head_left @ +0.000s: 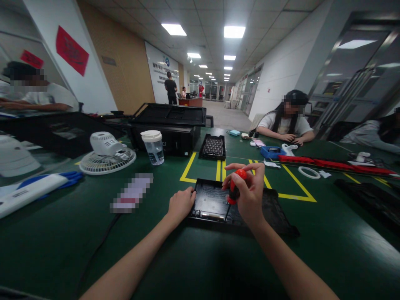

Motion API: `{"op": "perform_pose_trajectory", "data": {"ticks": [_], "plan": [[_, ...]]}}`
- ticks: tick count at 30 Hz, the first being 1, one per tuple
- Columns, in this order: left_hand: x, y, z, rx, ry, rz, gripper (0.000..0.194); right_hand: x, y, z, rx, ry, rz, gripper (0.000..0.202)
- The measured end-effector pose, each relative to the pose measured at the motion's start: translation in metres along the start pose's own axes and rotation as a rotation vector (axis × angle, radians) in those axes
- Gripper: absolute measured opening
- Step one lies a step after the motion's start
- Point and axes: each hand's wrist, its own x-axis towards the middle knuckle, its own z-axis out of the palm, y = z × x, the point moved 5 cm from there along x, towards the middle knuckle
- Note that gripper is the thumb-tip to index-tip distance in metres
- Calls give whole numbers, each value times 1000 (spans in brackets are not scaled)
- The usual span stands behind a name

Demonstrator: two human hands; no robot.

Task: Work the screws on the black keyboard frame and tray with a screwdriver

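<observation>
A shallow black plastic panel [208, 200] with a raised edge lies flat on the green table, in front of me. My left hand [182, 203] is closed on its left edge. Above the panel's middle, my right hand [250, 187] holds a red and black screwdriver [233, 188] upright, with fingers around its handle. The screwdriver's lower end points down at the panel, close to a rib; whether the tip touches is too small to tell. Behind the panel stands a small black tray [213, 147] with several dark round pieces in it.
Left of the panel are a pixelated phone-like object [133, 193] with a cable, a white fan [108, 156], a lidded cup [153, 146] and a large black case [165, 133]. A blue box [273, 152] and a red strip [328, 163] lie right. People sit across the table.
</observation>
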Motion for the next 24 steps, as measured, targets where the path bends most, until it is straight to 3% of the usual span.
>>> {"op": "perform_pose_trajectory", "data": {"ticks": [12, 24], "plan": [[-1, 0, -1, 11, -1, -8, 38, -2, -1, 6, -3, -29, 6, 25], [1, -4, 3, 0, 38, 24, 38, -3, 1, 8, 6, 21, -5, 27]]}}
